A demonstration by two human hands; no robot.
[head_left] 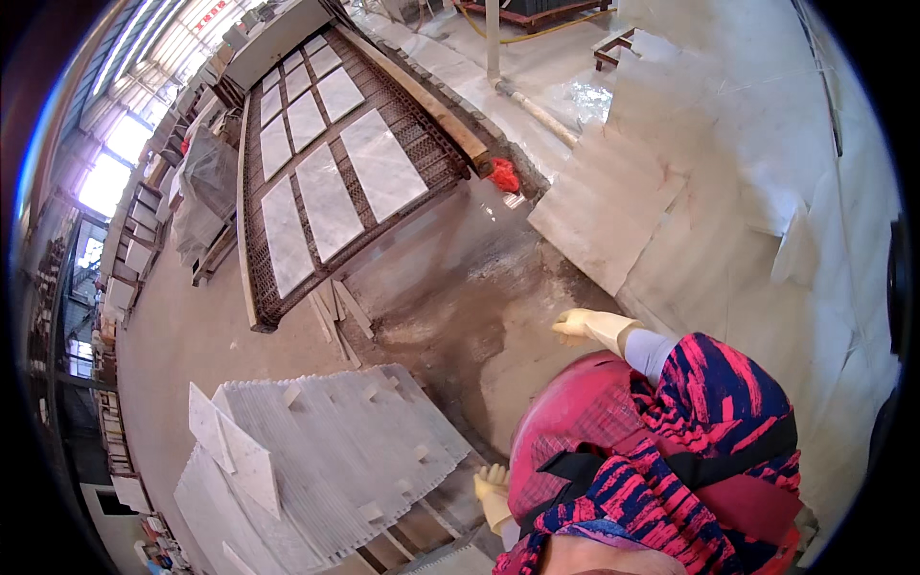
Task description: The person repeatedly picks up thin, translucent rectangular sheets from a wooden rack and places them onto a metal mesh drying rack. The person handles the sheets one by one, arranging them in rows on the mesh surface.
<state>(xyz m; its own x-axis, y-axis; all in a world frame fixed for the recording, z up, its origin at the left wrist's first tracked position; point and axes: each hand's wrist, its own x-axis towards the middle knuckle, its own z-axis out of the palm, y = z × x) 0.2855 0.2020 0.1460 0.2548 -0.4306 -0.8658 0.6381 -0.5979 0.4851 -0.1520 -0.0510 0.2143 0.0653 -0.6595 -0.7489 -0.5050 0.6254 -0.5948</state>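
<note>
My left hand [494,482], in a cream rubber glove, hangs beside the right end of a stack of pale stone slabs [331,450]. Its fingers are slightly apart and hold nothing that I can see. Higher up and to the right, my right hand [580,326] wears the same kind of glove over a wet brown patch of floor. Loosely bent fingers show on it, with no object visible between them. Between the hands is my red apron [570,407]. The slabs stand packed on edge, with small pale blocks on top and two loose pieces [251,468] leaning at the left.
Beyond the stack, a conveyor [287,163] carries rows of white marble tiles [383,165]. Narrow stone strips [355,309] lie by its near end, and a red bag [502,175] lies by its corner. Large pale sheets [613,216] cover the floor at right. A pole [493,43] stands behind.
</note>
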